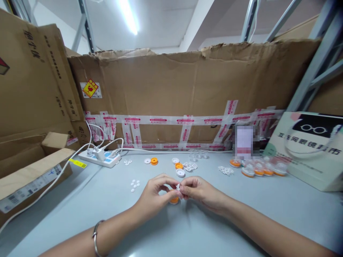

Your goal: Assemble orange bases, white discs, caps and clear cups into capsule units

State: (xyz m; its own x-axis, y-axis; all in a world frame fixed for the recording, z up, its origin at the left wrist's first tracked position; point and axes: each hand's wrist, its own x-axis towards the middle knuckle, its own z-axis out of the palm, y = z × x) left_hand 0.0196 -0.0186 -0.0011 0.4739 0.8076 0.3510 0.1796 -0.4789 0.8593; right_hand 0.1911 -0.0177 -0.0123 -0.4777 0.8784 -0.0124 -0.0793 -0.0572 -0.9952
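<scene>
Between the fingertips of both hands is a small white plastic part [178, 187], its exact shape mostly covered. My left hand [160, 191] pinches it from the left, thumb and forefinger closed. From the other side my right hand [197, 189] pinches it too. Just below the fingers sits an orange round piece [174, 201], partly hidden by my left hand. Beyond the hands lie a white ring [180, 173], an orange ring [178, 166] and a pile of small white parts [190, 166]. Several small white discs [134, 184] are scattered left of my left hand.
A white power strip [100, 157] with plugs and cables lies at the back left, beside an open cardboard box [34, 178]. Several clear-domed orange pieces [258, 169] stand at the right near a paper bag [308, 153]. A large cardboard sheet [160, 85] walls off the back.
</scene>
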